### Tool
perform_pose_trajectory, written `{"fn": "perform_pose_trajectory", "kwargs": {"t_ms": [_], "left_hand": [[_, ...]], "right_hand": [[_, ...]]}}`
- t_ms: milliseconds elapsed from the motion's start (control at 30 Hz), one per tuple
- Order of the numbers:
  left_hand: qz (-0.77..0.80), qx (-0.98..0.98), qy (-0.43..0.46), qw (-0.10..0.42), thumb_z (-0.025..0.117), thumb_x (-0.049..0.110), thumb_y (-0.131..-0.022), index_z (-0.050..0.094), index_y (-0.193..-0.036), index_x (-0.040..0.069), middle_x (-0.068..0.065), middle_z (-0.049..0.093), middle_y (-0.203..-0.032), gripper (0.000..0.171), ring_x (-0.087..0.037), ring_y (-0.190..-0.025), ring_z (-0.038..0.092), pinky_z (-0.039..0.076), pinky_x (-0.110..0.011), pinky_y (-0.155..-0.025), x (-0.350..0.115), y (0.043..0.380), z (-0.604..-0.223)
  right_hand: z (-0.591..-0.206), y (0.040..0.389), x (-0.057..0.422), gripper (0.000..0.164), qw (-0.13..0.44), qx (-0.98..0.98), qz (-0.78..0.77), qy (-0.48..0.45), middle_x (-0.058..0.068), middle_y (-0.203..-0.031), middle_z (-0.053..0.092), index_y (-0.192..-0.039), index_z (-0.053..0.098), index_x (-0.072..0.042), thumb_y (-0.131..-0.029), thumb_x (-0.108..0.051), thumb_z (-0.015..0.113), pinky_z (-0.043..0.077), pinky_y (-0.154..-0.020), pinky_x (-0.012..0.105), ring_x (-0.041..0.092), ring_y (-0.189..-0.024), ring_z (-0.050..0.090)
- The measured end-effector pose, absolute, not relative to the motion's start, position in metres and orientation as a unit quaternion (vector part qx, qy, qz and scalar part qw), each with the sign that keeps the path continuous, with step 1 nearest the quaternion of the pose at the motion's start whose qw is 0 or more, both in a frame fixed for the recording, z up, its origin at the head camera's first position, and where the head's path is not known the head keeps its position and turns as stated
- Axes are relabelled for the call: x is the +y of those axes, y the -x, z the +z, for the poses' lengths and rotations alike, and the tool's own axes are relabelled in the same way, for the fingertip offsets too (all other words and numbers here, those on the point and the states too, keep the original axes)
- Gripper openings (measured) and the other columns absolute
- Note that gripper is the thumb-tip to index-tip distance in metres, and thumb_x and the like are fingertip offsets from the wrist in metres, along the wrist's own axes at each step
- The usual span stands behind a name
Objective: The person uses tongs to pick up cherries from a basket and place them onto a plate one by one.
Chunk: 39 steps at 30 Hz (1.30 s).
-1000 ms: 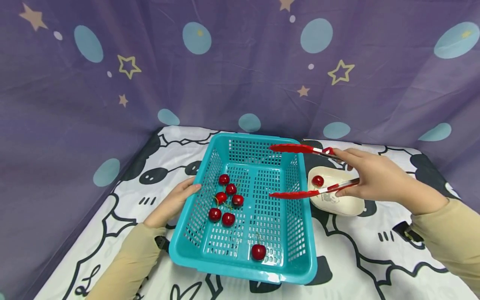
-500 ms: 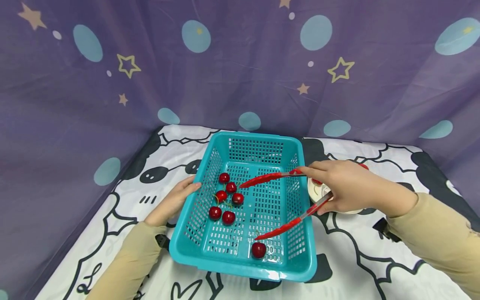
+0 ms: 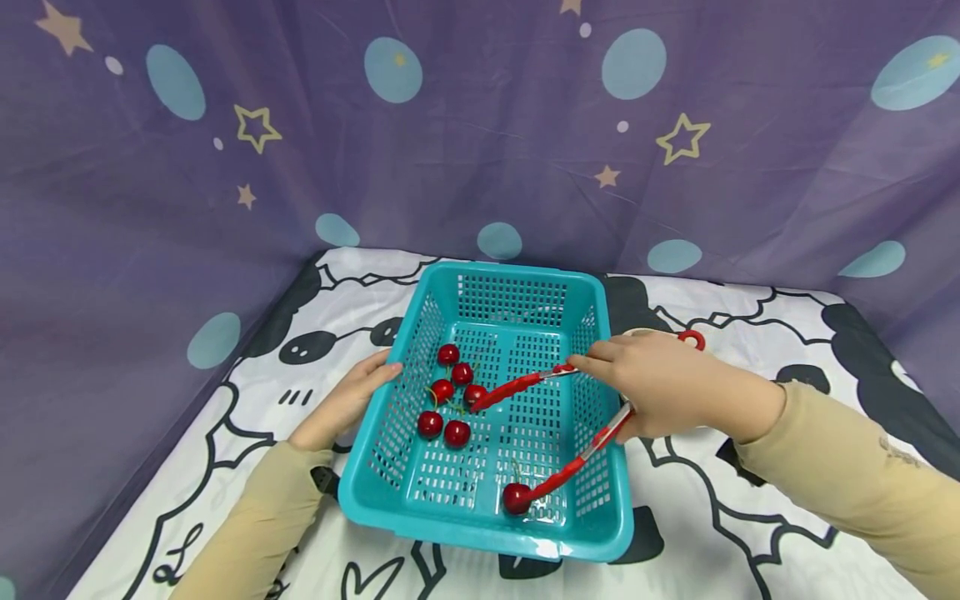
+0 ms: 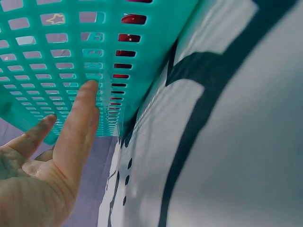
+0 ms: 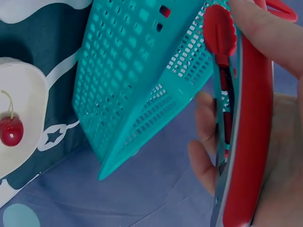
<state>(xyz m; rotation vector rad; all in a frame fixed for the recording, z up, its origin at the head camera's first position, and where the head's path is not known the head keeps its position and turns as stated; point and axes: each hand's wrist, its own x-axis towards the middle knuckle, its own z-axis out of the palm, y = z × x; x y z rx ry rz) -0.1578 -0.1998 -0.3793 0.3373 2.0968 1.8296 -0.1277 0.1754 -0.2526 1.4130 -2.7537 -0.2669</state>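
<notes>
A turquoise perforated basket [image 3: 450,535] holds several red cherries. Most lie grouped on its left side; a lone cherry [image 3: 516,497] lies near the front right. My right hand [image 3: 667,383] grips red-tipped tongs [image 3: 510,389] over the basket's right wall. The tongs' arms are spread wide: one tip meets the lone cherry, the other reaches a cherry [image 3: 472,393] at the group's edge. My left hand [image 3: 351,400] rests against the basket's left side, and its straight fingers [image 4: 78,137] touch the outer wall in the left wrist view.
Beside the basket's right wall, a cream dish [image 5: 33,85] with one stemmed cherry [image 5: 11,131] shows in the right wrist view; my right hand hides most of it in the head view. A purple patterned curtain [image 3: 480,167] hangs behind the white-and-black tablecloth [image 3: 720,533].
My right hand has moved left and toward me, bringing the tongs down into the basket. Their arms have spread farther apart. The left hand and the cherries have stayed put.
</notes>
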Motion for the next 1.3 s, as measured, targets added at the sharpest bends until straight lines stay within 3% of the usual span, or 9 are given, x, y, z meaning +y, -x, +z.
{"fn": "perform_pose_trajectory", "kwargs": {"t_ms": [433,633,833,1300], "left_hand": [[0.651,0.729,-0.122,0.174,0.039,0.029,-0.099,0.016,-0.146,-0.002,-0.036,0.035,-0.137,0.061,-0.038,-0.111,0.056,0.055,-0.046,-0.084,-0.201,0.157,-0.381],[0.648,0.732,-0.128,0.17,0.038,0.028,-0.099,0.016,-0.146,-0.002,-0.035,0.034,-0.139,0.06,-0.046,-0.116,0.05,0.054,-0.047,-0.085,-0.201,0.158,-0.381],[0.644,0.736,-0.122,0.17,0.038,0.028,-0.099,0.014,-0.147,-0.002,-0.035,0.031,-0.141,0.061,-0.05,-0.119,0.045,0.053,-0.049,-0.088,-0.2,0.158,-0.379],[0.641,0.741,-0.114,0.165,0.039,0.029,-0.099,0.015,-0.147,-0.002,-0.034,0.031,-0.142,0.062,-0.051,-0.12,0.044,0.052,-0.05,-0.088,-0.199,0.157,-0.379]], "right_hand": [[-0.256,0.127,0.161,0.083,-0.019,-0.878,-0.113,-0.464,0.007,-0.114,0.064,-0.13,0.055,-0.01,-0.06,-0.045,0.083,0.054,-0.081,0.039,0.027,-0.104,0.061],[-0.259,0.127,0.155,0.078,-0.02,-0.871,-0.124,-0.476,0.002,-0.109,0.066,-0.128,0.057,-0.015,-0.06,-0.044,0.083,0.053,-0.078,0.036,0.022,-0.099,0.061],[-0.258,0.126,0.147,0.077,-0.033,-0.872,-0.142,-0.468,0.002,-0.11,0.067,-0.126,0.059,-0.017,-0.058,-0.043,0.085,0.052,-0.083,0.041,0.023,-0.1,0.062],[-0.268,0.127,0.144,0.057,0.02,-0.853,-0.17,-0.493,-0.003,-0.089,0.069,-0.112,0.067,-0.021,-0.061,-0.042,0.083,0.048,-0.067,0.029,0.014,-0.076,0.06]]}}
